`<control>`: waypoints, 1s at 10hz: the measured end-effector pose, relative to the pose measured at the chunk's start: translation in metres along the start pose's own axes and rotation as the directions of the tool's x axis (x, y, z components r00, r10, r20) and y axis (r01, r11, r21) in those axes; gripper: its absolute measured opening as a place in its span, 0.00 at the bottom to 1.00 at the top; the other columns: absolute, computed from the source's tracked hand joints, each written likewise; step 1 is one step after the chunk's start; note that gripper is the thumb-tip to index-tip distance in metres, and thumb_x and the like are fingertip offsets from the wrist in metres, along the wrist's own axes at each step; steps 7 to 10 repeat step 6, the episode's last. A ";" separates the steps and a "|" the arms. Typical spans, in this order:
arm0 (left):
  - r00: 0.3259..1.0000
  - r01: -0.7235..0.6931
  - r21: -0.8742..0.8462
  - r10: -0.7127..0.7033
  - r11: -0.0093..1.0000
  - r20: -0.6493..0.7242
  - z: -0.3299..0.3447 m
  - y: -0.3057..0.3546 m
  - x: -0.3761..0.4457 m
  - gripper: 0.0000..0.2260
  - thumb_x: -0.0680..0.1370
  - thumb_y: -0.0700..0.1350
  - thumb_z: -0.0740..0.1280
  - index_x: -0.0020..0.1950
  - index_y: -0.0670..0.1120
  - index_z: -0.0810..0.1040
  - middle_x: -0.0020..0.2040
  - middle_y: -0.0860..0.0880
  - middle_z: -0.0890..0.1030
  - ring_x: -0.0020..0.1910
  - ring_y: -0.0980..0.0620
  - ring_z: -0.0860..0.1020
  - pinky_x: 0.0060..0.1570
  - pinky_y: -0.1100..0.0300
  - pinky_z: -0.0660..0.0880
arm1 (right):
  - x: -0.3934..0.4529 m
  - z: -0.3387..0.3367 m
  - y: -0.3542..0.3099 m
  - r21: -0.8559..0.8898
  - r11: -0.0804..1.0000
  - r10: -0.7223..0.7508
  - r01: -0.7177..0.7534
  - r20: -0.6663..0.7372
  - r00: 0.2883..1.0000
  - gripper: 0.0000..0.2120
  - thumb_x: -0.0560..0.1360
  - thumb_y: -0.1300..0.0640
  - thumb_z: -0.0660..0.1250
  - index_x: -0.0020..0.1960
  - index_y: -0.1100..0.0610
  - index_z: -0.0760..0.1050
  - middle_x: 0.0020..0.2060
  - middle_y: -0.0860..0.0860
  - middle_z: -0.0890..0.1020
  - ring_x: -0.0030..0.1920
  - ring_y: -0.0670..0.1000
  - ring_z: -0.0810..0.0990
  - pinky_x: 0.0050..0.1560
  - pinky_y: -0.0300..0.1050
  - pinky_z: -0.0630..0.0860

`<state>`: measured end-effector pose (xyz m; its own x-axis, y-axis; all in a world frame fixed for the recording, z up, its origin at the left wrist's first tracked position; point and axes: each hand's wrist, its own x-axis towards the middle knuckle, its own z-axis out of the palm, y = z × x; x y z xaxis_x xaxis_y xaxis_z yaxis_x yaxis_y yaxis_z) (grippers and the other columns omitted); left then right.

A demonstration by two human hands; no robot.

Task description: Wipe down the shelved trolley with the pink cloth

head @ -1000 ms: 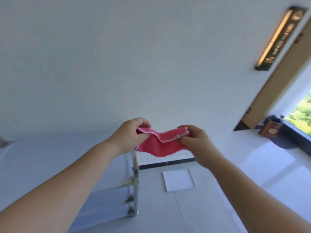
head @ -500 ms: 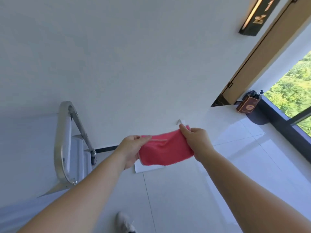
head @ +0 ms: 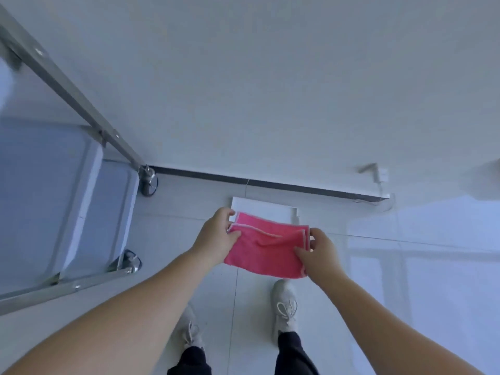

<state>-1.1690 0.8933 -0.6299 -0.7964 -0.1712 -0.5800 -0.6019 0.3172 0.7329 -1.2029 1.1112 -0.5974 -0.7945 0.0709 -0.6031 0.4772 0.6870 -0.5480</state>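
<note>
Item: pink cloth (head: 266, 251), folded, held in the air between both hands. Left hand (head: 216, 236) pinches its left edge; right hand (head: 320, 253) pinches the right.
Trolley (head: 81, 201): left of left hand, untouched.
Risk: fold slipping open, cloth dropping to floor (head: 173, 234).

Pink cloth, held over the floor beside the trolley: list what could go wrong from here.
1. Both hands, left and right, only pinch the cloth at its ends; a slip would likely drop it on the floor and dirty it.
2. The trolley stands on castors; pushed while wiping, it may roll away.
3. The white panel lying ahead of the shoes could trip a step.
</note>
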 end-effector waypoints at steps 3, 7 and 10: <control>0.990 0.105 -0.025 -0.102 0.994 0.097 0.145 -0.168 0.238 0.33 0.70 0.30 0.67 0.71 0.44 0.59 0.55 0.44 0.75 0.42 0.47 0.78 0.35 0.54 0.77 | 0.290 0.145 0.157 -0.196 0.980 -0.019 0.020 0.008 1.000 0.06 0.70 0.67 0.60 0.45 0.59 0.71 0.33 0.51 0.75 0.33 0.54 0.78 0.30 0.45 0.76; 0.985 0.120 0.214 -0.144 0.969 0.098 0.201 -0.252 0.336 0.34 0.71 0.37 0.70 0.72 0.45 0.57 0.64 0.42 0.71 0.55 0.42 0.76 0.52 0.47 0.77 | 0.391 0.196 0.245 -0.294 0.951 0.104 -0.092 0.026 0.994 0.15 0.72 0.62 0.64 0.58 0.59 0.69 0.45 0.55 0.79 0.45 0.59 0.81 0.44 0.51 0.79; 0.985 0.120 0.214 -0.144 0.969 0.098 0.201 -0.252 0.336 0.34 0.71 0.37 0.70 0.72 0.45 0.57 0.64 0.42 0.71 0.55 0.42 0.76 0.52 0.47 0.77 | 0.391 0.196 0.245 -0.294 0.951 0.104 -0.092 0.026 0.994 0.15 0.72 0.62 0.64 0.58 0.59 0.69 0.45 0.55 0.79 0.45 0.59 0.81 0.44 0.51 0.79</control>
